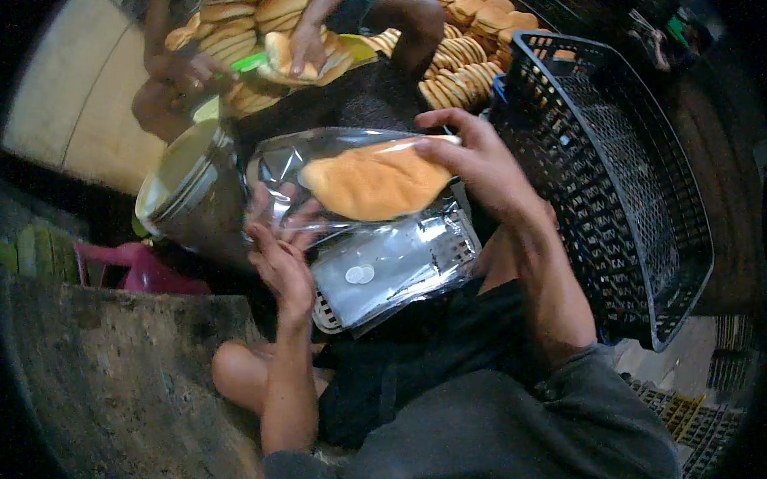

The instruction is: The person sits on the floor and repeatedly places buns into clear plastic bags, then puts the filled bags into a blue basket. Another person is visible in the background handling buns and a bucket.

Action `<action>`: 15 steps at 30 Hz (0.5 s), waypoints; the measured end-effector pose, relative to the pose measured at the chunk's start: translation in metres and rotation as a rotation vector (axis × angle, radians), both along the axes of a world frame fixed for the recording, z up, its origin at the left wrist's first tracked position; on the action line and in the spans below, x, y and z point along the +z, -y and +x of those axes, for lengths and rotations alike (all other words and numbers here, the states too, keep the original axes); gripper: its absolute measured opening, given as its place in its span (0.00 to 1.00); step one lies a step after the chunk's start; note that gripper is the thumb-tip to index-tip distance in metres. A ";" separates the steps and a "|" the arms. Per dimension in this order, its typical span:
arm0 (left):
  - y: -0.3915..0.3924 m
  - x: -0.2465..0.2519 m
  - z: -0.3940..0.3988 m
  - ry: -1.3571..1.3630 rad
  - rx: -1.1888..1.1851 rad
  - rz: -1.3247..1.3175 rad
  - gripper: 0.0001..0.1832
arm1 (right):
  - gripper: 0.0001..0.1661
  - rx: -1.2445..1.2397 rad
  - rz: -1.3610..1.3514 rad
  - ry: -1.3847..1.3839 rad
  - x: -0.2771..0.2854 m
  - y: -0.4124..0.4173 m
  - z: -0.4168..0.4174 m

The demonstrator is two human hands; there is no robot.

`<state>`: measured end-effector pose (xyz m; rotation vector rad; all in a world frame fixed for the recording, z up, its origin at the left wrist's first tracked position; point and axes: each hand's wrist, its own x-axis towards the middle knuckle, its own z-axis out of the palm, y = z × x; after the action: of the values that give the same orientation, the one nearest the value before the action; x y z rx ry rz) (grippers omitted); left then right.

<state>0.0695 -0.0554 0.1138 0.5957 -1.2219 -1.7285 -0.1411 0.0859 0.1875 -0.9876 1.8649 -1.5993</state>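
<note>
My right hand (482, 160) grips a flat, golden-brown bread bun (378, 182) at its right end, with the thumb on top. The bun lies at least partly within a clear plastic bag (273, 154), whose film shines in front of me. At the bag's lower left is my left hand (286, 262), its fingers spread and seen through the film; it seems to support the bag there. Below the bun, a stack of clear plastic bags (384, 258) rests on an upturned or shallow plastic basket (326, 314). Two pale coins or discs (359, 274) lie on the stack.
A black plastic crate (610, 187) stands at my right. A bucket (185, 177) is at the left, near a wooden surface (141, 374). Across from me, another person's hand (307, 49) presses a split bun, among many stacked buns (460, 72).
</note>
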 end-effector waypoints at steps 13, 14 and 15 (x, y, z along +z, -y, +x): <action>-0.014 -0.014 -0.018 -0.073 -0.051 0.577 0.26 | 0.25 -0.135 -0.173 -1.028 0.010 0.008 0.090; -0.014 -0.038 -0.015 0.057 -0.013 0.536 0.33 | 0.27 -0.097 -0.173 -1.017 0.016 0.008 0.095; -0.024 -0.037 -0.018 0.011 -0.065 0.398 0.37 | 0.30 0.083 0.051 -1.193 0.016 0.008 0.091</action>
<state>0.0512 -0.0319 0.0769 0.8053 -0.9145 -2.0444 -0.0503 0.0780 0.2036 -2.2582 2.4422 -0.8872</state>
